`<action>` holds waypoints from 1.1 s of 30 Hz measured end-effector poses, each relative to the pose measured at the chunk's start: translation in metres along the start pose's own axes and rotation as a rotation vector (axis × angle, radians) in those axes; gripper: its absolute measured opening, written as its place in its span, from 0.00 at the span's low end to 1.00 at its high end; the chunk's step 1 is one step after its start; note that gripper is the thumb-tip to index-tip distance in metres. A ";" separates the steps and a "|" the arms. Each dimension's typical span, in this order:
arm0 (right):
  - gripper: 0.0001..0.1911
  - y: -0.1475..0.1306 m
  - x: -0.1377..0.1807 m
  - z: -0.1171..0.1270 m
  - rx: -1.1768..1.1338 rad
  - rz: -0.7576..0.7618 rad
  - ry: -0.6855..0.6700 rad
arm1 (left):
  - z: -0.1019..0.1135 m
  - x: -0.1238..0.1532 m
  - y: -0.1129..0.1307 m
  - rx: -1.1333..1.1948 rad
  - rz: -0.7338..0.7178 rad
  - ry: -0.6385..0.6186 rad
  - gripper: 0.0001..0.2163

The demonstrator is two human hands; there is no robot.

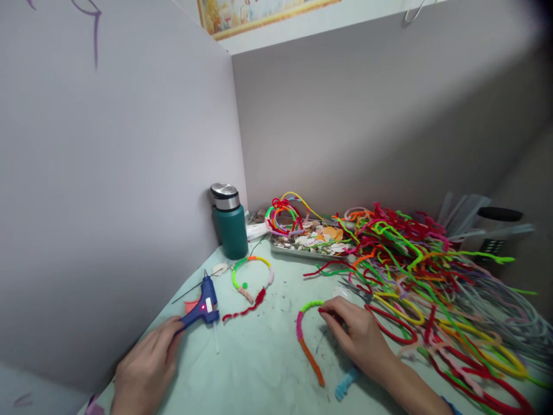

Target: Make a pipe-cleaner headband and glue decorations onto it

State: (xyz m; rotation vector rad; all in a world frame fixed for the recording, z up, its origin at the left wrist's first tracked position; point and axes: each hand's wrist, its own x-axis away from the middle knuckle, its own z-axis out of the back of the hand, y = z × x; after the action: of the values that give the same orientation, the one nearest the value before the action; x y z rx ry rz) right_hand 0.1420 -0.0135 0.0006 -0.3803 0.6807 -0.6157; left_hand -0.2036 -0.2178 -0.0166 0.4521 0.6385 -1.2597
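My left hand (149,360) is closed on the handle end of a blue hot glue gun (202,308), whose nozzle points away from me and whose small red light is lit. A clear glue stick (216,339) sticks out of its back. The fingertips of my right hand (358,334) pinch the far end of a curved pipe-cleaner band (299,325), wound in green, pink and orange. A bit of red shows at those fingertips. Under my right wrist lies a light blue coiled piece (345,385). Between my hands is a multicoloured pipe-cleaner ring (252,259) with a red twisted strand (246,311).
A teal bottle (232,227) stands by the left partition. Behind, a metal tray (294,251) holds shells and a bundle of coloured rings (285,218). Loose pipe cleaners (401,242) heap up at the right, with scissors (360,291) and a black-lidded jar (496,230) there.
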 end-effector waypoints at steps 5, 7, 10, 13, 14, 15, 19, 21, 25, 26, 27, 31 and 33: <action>0.07 0.003 0.003 -0.001 0.036 0.023 -0.007 | 0.001 0.003 0.003 -0.024 0.016 0.013 0.08; 0.07 0.003 0.004 -0.001 0.040 0.026 -0.010 | 0.002 0.002 0.002 -0.021 0.077 -0.035 0.09; 0.07 0.003 0.004 -0.001 0.041 0.037 -0.011 | 0.005 -0.004 0.002 -0.052 0.181 -0.193 0.11; 0.06 0.002 0.002 -0.002 0.045 0.041 -0.017 | 0.011 -0.015 0.004 -0.091 0.174 -0.342 0.12; 0.06 0.002 0.002 -0.003 0.048 0.042 -0.021 | 0.012 -0.019 0.006 -0.103 0.156 -0.370 0.13; 0.06 0.001 0.002 -0.003 0.052 0.044 -0.025 | 0.014 -0.023 0.008 -0.110 0.119 -0.405 0.14; 0.06 0.001 0.003 -0.004 0.063 0.054 -0.029 | 0.014 -0.031 0.013 -0.178 0.008 -0.441 0.15; 0.06 0.000 0.004 -0.004 0.069 0.057 -0.033 | 0.012 -0.030 0.013 -0.193 -0.030 -0.401 0.14; 0.07 -0.002 0.005 -0.004 0.091 0.068 -0.044 | 0.012 -0.025 0.009 -0.195 -0.087 -0.309 0.12; 0.07 -0.003 0.005 -0.004 0.098 0.070 -0.046 | 0.013 -0.024 0.008 -0.182 -0.090 -0.297 0.12; 0.07 -0.003 0.004 -0.004 0.102 0.072 -0.049 | 0.013 -0.022 0.007 -0.161 -0.089 -0.289 0.12; 0.08 -0.005 0.004 -0.003 0.093 0.062 -0.056 | 0.011 -0.018 0.003 -0.017 -0.022 -0.274 0.12; 0.08 -0.004 0.005 -0.004 0.078 0.052 -0.061 | 0.009 -0.016 0.000 0.073 0.032 -0.274 0.12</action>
State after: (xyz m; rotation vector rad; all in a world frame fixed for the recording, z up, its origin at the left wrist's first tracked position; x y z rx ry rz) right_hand 0.1409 -0.0206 -0.0021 -0.3066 0.6044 -0.5771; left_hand -0.2047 -0.2117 0.0009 0.3400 0.3540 -1.2895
